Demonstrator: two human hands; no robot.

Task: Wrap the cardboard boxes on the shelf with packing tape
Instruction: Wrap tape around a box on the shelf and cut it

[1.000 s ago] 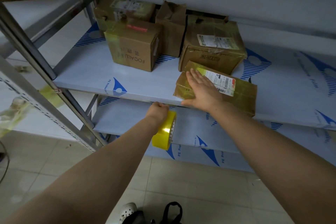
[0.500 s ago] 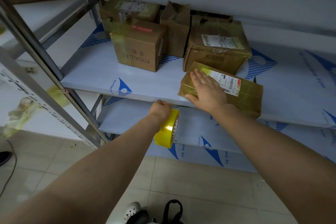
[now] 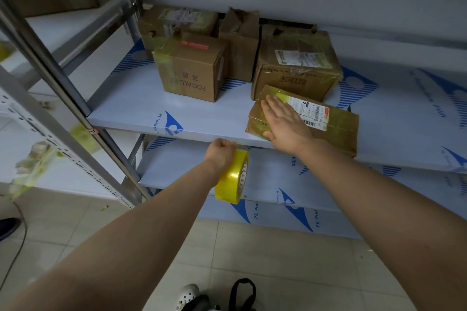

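Both hands have barely moved in 1 second: right hand (image 3: 285, 122) flat, fingers straight, on the flat box (image 3: 340, 131) — left hand (image 3: 221, 155) gripping the tape roll (image 3: 230, 180) — so I'm probably smoothing tape.

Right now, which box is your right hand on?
The flat box at the shelf's front edge, with the barcode label; the right hand lies on it. The others stand farther back.

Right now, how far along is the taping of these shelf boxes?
Looks done: the flat box under the open right hand is glossy with yellowish tape, and the large box behind it shows tape bands. In hand: the left hand grips the tape roll below the shelf edge. Left: the FOCALL box seems taped only along its left edge, and the narrow box at the back shows none.
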